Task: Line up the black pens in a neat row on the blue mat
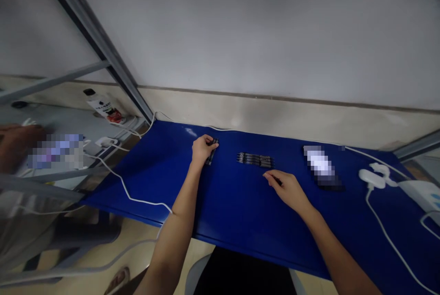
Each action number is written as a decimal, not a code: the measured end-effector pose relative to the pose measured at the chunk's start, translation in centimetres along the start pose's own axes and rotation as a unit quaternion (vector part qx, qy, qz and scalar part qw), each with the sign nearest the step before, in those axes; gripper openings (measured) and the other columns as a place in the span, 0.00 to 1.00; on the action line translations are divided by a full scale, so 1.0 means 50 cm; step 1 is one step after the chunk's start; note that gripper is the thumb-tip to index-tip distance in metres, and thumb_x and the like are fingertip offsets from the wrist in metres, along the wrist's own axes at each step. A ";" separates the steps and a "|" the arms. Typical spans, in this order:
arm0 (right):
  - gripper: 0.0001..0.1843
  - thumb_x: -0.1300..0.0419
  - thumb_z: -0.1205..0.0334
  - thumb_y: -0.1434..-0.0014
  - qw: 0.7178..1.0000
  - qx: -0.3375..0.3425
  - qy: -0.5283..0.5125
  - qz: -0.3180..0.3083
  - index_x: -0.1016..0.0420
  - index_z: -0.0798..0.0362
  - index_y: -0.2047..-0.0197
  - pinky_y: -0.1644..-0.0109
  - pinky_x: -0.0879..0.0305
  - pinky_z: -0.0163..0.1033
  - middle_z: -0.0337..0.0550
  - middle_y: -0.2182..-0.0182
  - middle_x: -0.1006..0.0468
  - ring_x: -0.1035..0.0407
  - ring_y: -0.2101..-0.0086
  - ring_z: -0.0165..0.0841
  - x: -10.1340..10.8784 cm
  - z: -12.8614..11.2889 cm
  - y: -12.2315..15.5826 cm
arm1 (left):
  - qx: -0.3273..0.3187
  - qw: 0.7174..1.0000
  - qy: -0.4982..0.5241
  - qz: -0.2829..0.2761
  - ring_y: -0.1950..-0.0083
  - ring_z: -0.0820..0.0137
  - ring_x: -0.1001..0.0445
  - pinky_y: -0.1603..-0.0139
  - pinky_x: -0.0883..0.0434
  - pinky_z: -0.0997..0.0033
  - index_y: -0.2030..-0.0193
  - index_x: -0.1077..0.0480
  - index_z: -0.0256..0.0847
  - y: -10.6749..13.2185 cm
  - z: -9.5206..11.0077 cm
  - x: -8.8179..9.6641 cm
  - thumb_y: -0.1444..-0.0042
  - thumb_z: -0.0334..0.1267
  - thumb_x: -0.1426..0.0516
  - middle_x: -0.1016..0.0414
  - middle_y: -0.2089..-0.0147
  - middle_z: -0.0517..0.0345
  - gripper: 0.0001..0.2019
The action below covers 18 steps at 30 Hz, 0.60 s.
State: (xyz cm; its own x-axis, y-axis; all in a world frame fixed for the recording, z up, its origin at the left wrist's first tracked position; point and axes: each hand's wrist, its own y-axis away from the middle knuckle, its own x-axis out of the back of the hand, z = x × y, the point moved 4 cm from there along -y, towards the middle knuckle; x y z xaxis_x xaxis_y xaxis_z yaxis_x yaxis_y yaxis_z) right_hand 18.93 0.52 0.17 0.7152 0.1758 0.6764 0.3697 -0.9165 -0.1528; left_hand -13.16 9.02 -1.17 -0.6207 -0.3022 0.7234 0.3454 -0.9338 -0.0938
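Note:
My left hand (pixel 202 148) rests on the blue table (pixel 240 208) with its fingers curled round a small bundle of black pens (pixel 212 150). A row of several black pens (pixel 255 159) lies side by side in the middle of the table, between my hands. My right hand (pixel 288 188) is just below and to the right of that row, fingers pinched on a dark pen (pixel 277 181) that is mostly hidden under them.
A dark flat object (pixel 323 166) lies to the right of the pens. White chargers and cables (pixel 374 178) sit at the right end; another white cable (pixel 127 192) crosses the left corner. A bottle (pixel 105 106) stands on the neighbouring desk, where another person's hand (pixel 15 141) shows.

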 end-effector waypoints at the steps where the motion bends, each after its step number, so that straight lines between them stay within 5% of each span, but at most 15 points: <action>1: 0.19 0.50 0.48 0.33 1.000 -0.001 0.004 0.004 0.24 0.50 0.63 0.66 0.34 0.39 0.42 0.72 0.23 0.28 0.72 0.35 0.001 0.002 0.000 | -0.002 1.000 -0.001 0.001 0.62 0.69 0.24 0.61 0.32 0.72 0.60 0.25 0.42 0.001 0.001 0.001 0.54 0.42 0.32 0.22 0.61 0.58 0.14; 18: 0.21 0.51 0.46 0.33 0.996 -0.014 0.067 0.050 0.23 0.51 0.63 0.69 0.35 0.39 0.42 0.73 0.23 0.28 0.73 0.36 0.024 0.029 0.000 | 0.006 1.000 -0.019 -0.001 0.58 0.65 0.24 0.59 0.33 0.70 0.57 0.26 0.43 0.006 0.005 0.005 0.52 0.42 0.33 0.22 0.58 0.56 0.16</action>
State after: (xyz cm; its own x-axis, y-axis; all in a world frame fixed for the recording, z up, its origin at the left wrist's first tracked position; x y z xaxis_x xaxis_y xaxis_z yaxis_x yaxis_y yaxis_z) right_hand 20.64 1.23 -0.06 0.6611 0.0350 0.7495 0.2821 -0.9373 -0.2049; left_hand -13.03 8.70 -0.83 -0.5942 -0.2926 0.7492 0.3529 -0.9319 -0.0841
